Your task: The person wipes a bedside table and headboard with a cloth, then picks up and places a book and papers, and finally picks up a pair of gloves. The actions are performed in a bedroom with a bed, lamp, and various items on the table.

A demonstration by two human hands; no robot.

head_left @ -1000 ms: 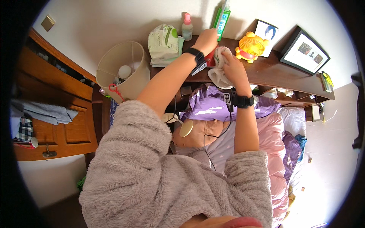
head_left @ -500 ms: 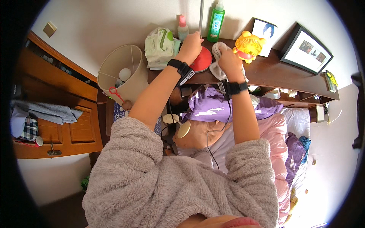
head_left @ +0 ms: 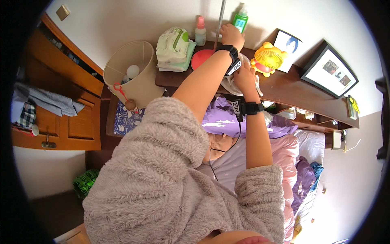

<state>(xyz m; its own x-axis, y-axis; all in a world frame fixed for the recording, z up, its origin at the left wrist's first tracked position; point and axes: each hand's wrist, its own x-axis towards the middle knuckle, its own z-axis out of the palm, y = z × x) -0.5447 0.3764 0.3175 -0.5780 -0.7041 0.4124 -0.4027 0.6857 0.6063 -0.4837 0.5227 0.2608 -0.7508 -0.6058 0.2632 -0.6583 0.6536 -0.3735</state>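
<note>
Cloth, whitish and bunched, lies on the dark wooden shelf toward its near edge, with the person's right hand over it. The right fingers appear curled onto the fabric, gripping it. The left hand reaches across to the far side, in front of the lower part of a green pump bottle; whether its fingers close on the bottle cannot be told. A grey pole rises just left of that hand, above a red round base.

In hand, as judged here, is work with the cloth on the shelf while the left hand attends to the bottle. Moving the cloth rightward would call for care around the orange-and-yellow figure, close beside the right fingers; shifting the bottle would call for a sure hold and keeping clear of the pole.
</note>
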